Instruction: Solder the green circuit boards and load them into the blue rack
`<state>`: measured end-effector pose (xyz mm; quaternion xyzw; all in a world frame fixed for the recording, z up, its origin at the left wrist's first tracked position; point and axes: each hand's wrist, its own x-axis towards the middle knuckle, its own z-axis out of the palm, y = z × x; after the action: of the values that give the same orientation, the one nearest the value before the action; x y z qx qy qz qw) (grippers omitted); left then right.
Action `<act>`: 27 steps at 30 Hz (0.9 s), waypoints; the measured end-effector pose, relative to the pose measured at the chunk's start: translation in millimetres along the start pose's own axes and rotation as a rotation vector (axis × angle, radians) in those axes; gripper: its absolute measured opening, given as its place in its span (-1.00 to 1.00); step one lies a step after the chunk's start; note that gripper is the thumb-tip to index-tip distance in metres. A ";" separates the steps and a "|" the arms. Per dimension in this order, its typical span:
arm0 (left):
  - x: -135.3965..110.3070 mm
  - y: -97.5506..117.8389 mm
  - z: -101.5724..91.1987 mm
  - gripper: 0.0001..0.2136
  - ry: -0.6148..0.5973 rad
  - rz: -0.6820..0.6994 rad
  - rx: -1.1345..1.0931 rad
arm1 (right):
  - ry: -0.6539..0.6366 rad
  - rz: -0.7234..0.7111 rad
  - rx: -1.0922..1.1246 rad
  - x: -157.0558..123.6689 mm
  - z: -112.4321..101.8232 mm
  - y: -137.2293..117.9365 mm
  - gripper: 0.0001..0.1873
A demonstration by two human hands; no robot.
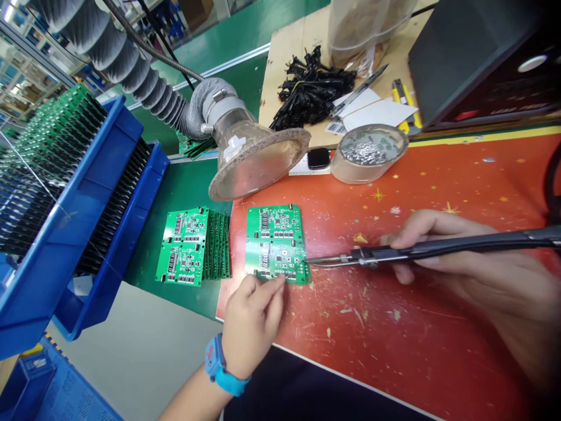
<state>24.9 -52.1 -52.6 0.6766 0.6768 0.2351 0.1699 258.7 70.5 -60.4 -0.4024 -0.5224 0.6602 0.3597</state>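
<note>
A green circuit board (275, 238) with two digit displays lies flat on the red mat, apparently over another board whose edge peeks out at the right. My left hand (254, 310), with a blue watch on its wrist, has closed fingers at the board's lower edge, gripping it there. In my right hand (442, 251) is a soldering iron (385, 252) with a thin guide tube along its tip. That tip is at the board's right edge; whether it touches is too small to tell. Left of this board stands a leaning stack of similar boards (186, 248).
A fume extractor hood (258, 158) hangs just beyond the board. Blue bins (74, 216) packed with boards stand at left. Behind the mat are a round tub of solder scraps (368, 155), black wired parts (311, 88), a yellow cutter (405, 105) and a dark box unit (477, 58).
</note>
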 end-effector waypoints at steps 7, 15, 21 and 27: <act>4.2 2.2 1.8 -0.76 0.005 0.003 0.037 | -0.054 -0.009 -0.009 -0.8 -1.3 12.0 -0.78; 2.7 3.9 2.6 -0.75 -0.008 -0.002 0.039 | 0.004 0.058 0.019 -6.6 6.5 -3.0 -0.78; 1.7 4.7 1.9 -0.75 -0.016 -0.005 0.035 | 0.040 0.060 0.010 -9.5 13.4 -6.7 -0.82; 2.8 6.9 2.9 -0.76 0.003 -0.003 0.045 | -0.085 0.042 -0.015 -3.6 0.4 4.0 -0.76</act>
<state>32.2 -49.2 -51.0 0.6789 0.6832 0.2206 0.1537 259.6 66.4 -63.7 -0.3877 -0.5333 0.6803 0.3202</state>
